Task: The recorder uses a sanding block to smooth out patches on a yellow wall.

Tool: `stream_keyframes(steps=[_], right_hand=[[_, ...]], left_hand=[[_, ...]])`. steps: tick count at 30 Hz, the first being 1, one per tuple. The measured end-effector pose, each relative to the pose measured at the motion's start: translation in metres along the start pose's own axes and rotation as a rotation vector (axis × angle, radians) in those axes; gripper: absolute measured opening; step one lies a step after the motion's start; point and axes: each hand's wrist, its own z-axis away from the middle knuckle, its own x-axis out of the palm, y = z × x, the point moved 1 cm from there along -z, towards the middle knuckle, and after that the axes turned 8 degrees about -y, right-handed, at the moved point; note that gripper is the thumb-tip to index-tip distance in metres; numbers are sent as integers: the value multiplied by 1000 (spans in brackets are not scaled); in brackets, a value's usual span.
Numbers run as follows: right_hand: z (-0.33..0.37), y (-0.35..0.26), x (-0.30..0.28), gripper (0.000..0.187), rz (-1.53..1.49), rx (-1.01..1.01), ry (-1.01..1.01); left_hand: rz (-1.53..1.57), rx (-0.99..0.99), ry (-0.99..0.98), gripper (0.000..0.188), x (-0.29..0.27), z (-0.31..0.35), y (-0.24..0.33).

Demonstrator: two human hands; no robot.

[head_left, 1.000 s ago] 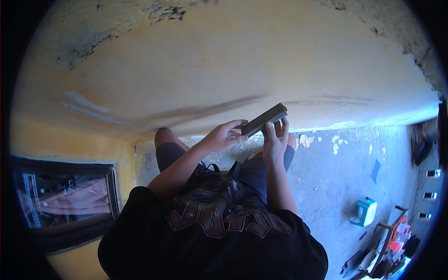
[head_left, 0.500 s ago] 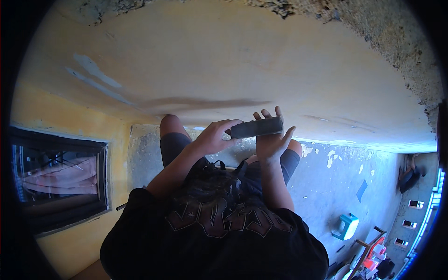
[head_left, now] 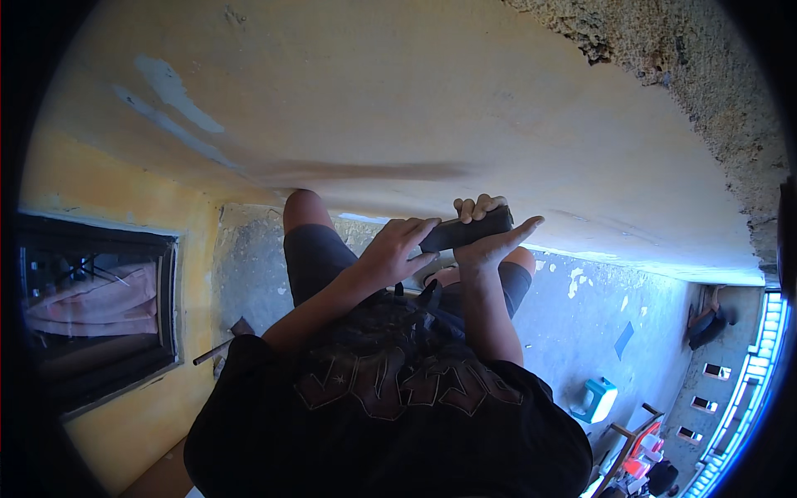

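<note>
Head view. We find the dark block point(head_left: 469, 233) held in both hands, between the left knee point(head_left: 305, 211) and the right knee point(head_left: 520, 261) as seen from above, with the yellowish wall point(head_left: 374, 91) beyond. It is a straight-edged bar, longer than it is wide, and slightly tilted, its right end the higher in the picture.

On handling, we judge the block stiff, with no visible sag between the hands. Its material cannot be confirmed. The dull surface suggests a fair grip rather than a slippery one, and we would expect moderate weight for its bulk. Should it prove to be stone or a similar material, the corners could chip if dropped. We consider the best hold to be across the narrow width, with the opposite end supported.

On the grip, the left hand point(head_left: 397, 251) pinches the block's left end, fingers on the far side and thumb on the near side. The right hand point(head_left: 479, 252) grasps the right part: palm beneath, fingers curled over the far edge, thumb extended clear to the right. The block's middle lies exposed between the two hands; contact under it is hidden from us.
</note>
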Motion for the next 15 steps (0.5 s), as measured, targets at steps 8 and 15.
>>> stream_keyframes(steps=[8,15], right_hand=[[-5,2,-1,77,63,-36,-219],[6,9,2,75,280,-54,-324]], left_hand=[[-84,23,49,65,-3,-6,5],[399,-91,-99,64,-7,-17,0]])
